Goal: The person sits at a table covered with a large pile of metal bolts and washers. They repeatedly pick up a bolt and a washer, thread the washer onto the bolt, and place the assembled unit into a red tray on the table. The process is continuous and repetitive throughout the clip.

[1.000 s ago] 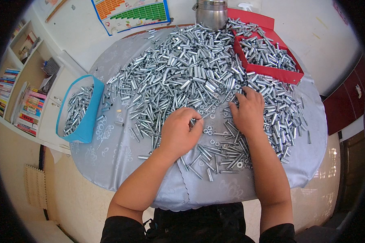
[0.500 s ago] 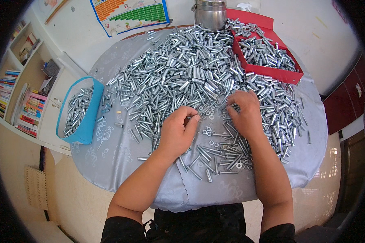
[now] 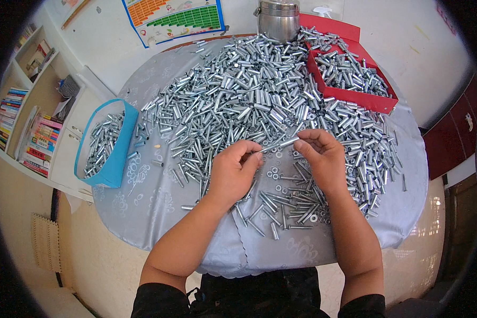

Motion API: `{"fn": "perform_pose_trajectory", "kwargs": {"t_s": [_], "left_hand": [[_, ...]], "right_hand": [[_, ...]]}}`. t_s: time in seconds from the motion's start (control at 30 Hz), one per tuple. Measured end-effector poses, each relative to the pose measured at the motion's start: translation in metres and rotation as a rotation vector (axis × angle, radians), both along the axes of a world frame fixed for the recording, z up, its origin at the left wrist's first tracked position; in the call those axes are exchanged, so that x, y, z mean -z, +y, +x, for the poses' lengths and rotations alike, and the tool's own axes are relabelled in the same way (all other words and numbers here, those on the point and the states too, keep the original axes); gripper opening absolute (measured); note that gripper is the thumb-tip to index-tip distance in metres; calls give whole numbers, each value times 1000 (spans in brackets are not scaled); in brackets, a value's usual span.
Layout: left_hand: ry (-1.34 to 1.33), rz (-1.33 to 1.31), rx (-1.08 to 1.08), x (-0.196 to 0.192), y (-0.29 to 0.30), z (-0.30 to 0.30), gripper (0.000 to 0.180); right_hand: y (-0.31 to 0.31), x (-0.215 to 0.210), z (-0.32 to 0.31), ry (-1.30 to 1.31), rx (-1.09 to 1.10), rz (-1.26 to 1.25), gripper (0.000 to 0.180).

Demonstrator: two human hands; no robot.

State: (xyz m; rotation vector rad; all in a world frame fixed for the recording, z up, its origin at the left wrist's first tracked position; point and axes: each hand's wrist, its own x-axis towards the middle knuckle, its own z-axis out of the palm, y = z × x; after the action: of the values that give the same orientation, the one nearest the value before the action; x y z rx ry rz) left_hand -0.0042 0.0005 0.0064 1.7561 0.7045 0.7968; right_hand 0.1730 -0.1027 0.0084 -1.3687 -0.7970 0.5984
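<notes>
My left hand (image 3: 233, 168) is closed in a pinch at the thin end of a bolt (image 3: 266, 149). Between the fingertips of my right hand (image 3: 323, 159) is a silvery metal sleeve (image 3: 288, 142), lined up end to end with the bolt. Whether the bolt has entered the sleeve, I cannot tell. Both hands hover over the near part of a big heap of metal sleeves and bolts (image 3: 238, 90). Below them on the cloth lie loose washers and nuts (image 3: 273, 173) and a cluster of long bolts (image 3: 302, 204).
A blue bin (image 3: 123, 143) of metal parts stands at the left, a red box (image 3: 355, 98) of them at the back right. A steel pot (image 3: 279, 24) stands behind the heap. Grey cloth (image 3: 180, 233) covers the round table. A bookshelf (image 3: 37, 111) is at the far left.
My right hand has come away from the heap, slightly nearer to me, with a metal sleeve now in its fingertips, meeting the left hand's bolt. My left hand stays nearly in place.
</notes>
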Motion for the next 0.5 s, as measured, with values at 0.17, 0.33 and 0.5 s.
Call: {"fn": "perform_pose_trajectory", "kwargs": {"t_s": [0.17, 0.33, 0.5], "left_hand": [[36, 74, 19, 6, 3, -1, 12], [24, -31, 57, 1, 0, -1, 18], [-95, -145, 133, 8, 1, 2, 30]], "right_hand": [[1, 4, 1, -40, -13, -21, 19], [0, 1, -5, -82, -99, -75, 17], [-3, -4, -8, -139, -169, -145, 16]]}}
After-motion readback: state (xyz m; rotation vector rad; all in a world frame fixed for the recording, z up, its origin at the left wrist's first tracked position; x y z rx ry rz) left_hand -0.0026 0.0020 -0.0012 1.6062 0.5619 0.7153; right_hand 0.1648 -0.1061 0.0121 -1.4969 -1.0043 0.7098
